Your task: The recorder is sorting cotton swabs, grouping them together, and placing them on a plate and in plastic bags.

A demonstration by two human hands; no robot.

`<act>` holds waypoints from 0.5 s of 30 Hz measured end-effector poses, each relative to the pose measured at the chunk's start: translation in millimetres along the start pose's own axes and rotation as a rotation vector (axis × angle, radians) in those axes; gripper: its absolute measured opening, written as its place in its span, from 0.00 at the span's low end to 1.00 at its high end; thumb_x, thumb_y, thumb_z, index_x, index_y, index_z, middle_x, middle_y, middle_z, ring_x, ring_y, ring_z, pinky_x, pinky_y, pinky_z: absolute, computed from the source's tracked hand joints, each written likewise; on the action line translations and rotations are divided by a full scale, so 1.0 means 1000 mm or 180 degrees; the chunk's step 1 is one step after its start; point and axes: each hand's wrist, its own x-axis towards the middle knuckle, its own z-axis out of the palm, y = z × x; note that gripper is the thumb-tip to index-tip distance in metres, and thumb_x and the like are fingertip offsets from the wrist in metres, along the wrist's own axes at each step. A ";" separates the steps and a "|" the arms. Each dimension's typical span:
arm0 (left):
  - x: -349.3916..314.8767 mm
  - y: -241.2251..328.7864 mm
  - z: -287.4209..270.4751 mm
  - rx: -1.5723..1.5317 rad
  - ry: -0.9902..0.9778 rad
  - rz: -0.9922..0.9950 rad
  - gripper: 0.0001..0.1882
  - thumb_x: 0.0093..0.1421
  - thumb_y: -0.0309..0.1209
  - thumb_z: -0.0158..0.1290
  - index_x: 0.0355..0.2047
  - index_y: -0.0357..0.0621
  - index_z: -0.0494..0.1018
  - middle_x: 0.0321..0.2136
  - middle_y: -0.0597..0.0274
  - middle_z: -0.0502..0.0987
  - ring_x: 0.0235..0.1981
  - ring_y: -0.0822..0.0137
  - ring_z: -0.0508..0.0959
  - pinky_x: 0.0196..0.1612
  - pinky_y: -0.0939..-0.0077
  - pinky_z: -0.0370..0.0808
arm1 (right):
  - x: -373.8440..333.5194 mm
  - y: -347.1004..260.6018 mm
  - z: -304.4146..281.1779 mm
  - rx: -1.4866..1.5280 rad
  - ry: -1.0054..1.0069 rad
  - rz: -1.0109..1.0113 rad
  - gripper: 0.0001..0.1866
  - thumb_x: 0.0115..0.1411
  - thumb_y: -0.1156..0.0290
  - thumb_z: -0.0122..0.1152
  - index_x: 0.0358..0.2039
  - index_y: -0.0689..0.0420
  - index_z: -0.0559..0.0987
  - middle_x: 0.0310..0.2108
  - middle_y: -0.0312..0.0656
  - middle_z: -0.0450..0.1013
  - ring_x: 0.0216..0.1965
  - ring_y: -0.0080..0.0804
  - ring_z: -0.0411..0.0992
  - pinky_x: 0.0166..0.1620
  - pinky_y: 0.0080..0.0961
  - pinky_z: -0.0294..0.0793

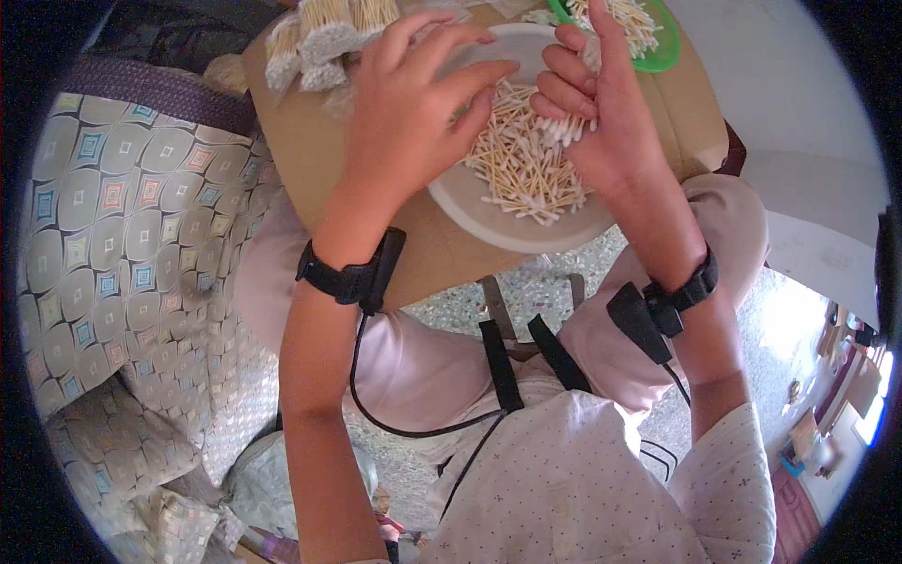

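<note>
Right hand (620,127), grip clamped on a bunch of cotton swabs (567,130), above loose swabs (531,179) heaped in a pale round tray (512,237), left hand (399,117), grip apart, curved over tray's left side

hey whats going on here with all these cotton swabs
A person is handling cotton swabs with both hands. The right hand grips a bunch of swabs, while the left hand is open beside it, with nothing visibly held. Below them, a pale round dish holds a loose pile of swabs. Bundled swabs lie at upper left, and a green bowl at upper right holds more.
</note>
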 end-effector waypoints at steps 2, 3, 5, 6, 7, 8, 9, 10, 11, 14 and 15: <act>0.005 0.011 0.000 0.0062 -0.0676 -0.0455 0.13 0.50 0.31 0.59 0.38 0.57 0.80 0.48 0.68 0.73 0.54 0.54 0.64 0.57 0.61 0.62 | -0.004 -0.001 0.007 -0.0483 0.0221 -0.0170 0.21 0.67 0.46 0.38 0.28 0.50 0.65 0.15 0.26 0.49 0.14 0.17 0.46 0.22 0.16 0.51; 0.006 0.010 -0.001 0.0065 -0.0673 -0.0447 0.13 0.50 0.31 0.59 0.38 0.57 0.80 0.48 0.68 0.73 0.54 0.54 0.64 0.57 0.61 0.62 | -0.004 -0.001 0.010 -0.0481 0.0218 -0.0177 0.21 0.67 0.46 0.38 0.28 0.50 0.65 0.15 0.26 0.49 0.14 0.17 0.46 0.22 0.16 0.51; 0.006 0.005 -0.004 0.0106 -0.0905 -0.0421 0.14 0.49 0.32 0.60 0.39 0.57 0.80 0.52 0.69 0.70 0.57 0.54 0.61 0.60 0.60 0.59 | -0.006 0.000 0.014 -0.0679 0.0336 -0.0320 0.21 0.67 0.45 0.36 0.29 0.50 0.65 0.14 0.26 0.48 0.14 0.17 0.45 0.22 0.15 0.51; 0.005 0.002 -0.005 0.0107 -0.0906 -0.0417 0.14 0.49 0.32 0.60 0.39 0.57 0.80 0.52 0.69 0.70 0.57 0.54 0.61 0.60 0.60 0.59 | -0.006 0.000 0.016 -0.0675 0.0336 -0.0323 0.21 0.67 0.45 0.36 0.29 0.50 0.65 0.14 0.26 0.48 0.14 0.17 0.45 0.22 0.15 0.51; 0.004 0.000 -0.006 0.0069 -0.0893 -0.0449 0.14 0.49 0.32 0.60 0.38 0.57 0.79 0.52 0.69 0.70 0.57 0.54 0.62 0.59 0.60 0.60 | -0.006 0.000 0.018 -0.0727 0.0342 -0.0249 0.21 0.68 0.46 0.36 0.29 0.50 0.64 0.14 0.26 0.48 0.14 0.17 0.45 0.22 0.16 0.51; 0.003 -0.002 -0.006 0.0030 -0.0880 -0.0482 0.14 0.49 0.33 0.61 0.38 0.56 0.79 0.52 0.69 0.70 0.56 0.54 0.62 0.59 0.60 0.61 | -0.006 -0.001 0.019 -0.0778 0.0348 -0.0174 0.20 0.68 0.47 0.36 0.29 0.50 0.64 0.14 0.26 0.48 0.13 0.17 0.45 0.22 0.16 0.50; 0.001 -0.004 -0.005 0.0030 -0.0880 -0.0480 0.14 0.49 0.33 0.61 0.38 0.56 0.79 0.52 0.69 0.70 0.56 0.54 0.62 0.59 0.60 0.61 | -0.006 0.000 0.018 -0.0777 0.0348 -0.0175 0.20 0.68 0.47 0.36 0.29 0.50 0.64 0.14 0.26 0.48 0.13 0.17 0.45 0.22 0.16 0.50; -0.001 -0.006 -0.004 -0.0066 -0.0954 -0.0506 0.12 0.49 0.32 0.61 0.36 0.55 0.80 0.52 0.69 0.71 0.56 0.54 0.63 0.58 0.62 0.62 | -0.004 0.000 0.015 -0.0756 0.0276 -0.0142 0.19 0.68 0.49 0.36 0.29 0.50 0.64 0.14 0.26 0.48 0.13 0.17 0.45 0.21 0.17 0.50; -0.002 -0.007 -0.002 -0.0161 -0.1027 -0.0533 0.11 0.49 0.31 0.61 0.35 0.53 0.80 0.51 0.69 0.71 0.56 0.55 0.64 0.58 0.63 0.63 | -0.003 0.000 0.013 -0.0736 0.0202 -0.0109 0.18 0.69 0.51 0.36 0.29 0.50 0.63 0.14 0.27 0.48 0.13 0.17 0.44 0.21 0.17 0.49; -0.002 -0.009 -0.002 -0.0101 -0.0971 -0.0455 0.08 0.49 0.29 0.60 0.32 0.50 0.80 0.48 0.67 0.73 0.54 0.56 0.66 0.56 0.64 0.65 | -0.001 0.004 0.013 -0.0637 0.0285 -0.0150 0.16 0.69 0.54 0.38 0.28 0.50 0.63 0.13 0.27 0.47 0.13 0.18 0.44 0.20 0.17 0.48; -0.002 -0.010 -0.002 -0.0102 -0.0969 -0.0457 0.08 0.49 0.29 0.60 0.32 0.50 0.80 0.48 0.67 0.73 0.54 0.56 0.66 0.56 0.64 0.65 | -0.001 0.003 0.013 -0.0640 0.0287 -0.0149 0.16 0.69 0.54 0.38 0.28 0.50 0.63 0.13 0.27 0.47 0.13 0.18 0.44 0.20 0.17 0.48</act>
